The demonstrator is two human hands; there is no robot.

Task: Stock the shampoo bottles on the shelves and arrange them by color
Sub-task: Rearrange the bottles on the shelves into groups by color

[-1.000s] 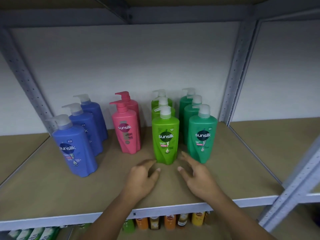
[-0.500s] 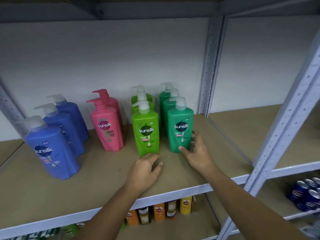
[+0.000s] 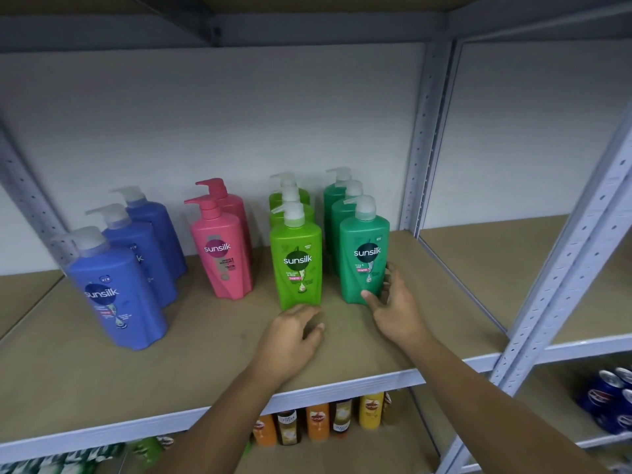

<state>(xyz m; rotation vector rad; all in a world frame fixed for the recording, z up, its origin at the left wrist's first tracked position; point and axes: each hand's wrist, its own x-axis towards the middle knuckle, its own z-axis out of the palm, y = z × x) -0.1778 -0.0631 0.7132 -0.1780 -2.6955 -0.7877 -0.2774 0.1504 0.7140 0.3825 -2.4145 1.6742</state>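
Shampoo bottles [image 3: 222, 254] of glossy plastic, flat-sided with rounded shoulders and pump heads, stand upright on a matt brown board shelf [image 3: 205, 354] edged in pale grey steel. They form four rows that run from front to back. At 9 o'clock is the blue row [image 3: 116, 295] of three with frosted white pumps. Next to it is the pink pair [image 3: 236, 206] with pink pumps. Then comes the lime-green row [image 3: 290, 213] of three, and at 3 o'clock the dark green row [image 3: 345, 203] of three, both with frosted pumps.

The right hand [image 3: 396, 309] holds the front dark green bottle [image 3: 364, 254] low down. Its thumb lies on the front face near the base and its fingers curl round the bottle's 3 o'clock side. The left hand [image 3: 290, 340] rests on the board at 6 o'clock of the front lime-green bottle [image 3: 295, 265]. Its fingers are loosely bent and grip nothing. I cannot tell whether the fingertips touch the bottle's base.

A perforated steel upright [image 3: 424, 142] rises at 1 o'clock of the rows, in front of a plain white back panel [image 3: 205, 114]. On the shelf below, at 6 o'clock, stand small orange and yellow bottles [image 3: 316, 422]. Blue cans [image 3: 612, 401] sit at 4 o'clock in the neighbouring bay.
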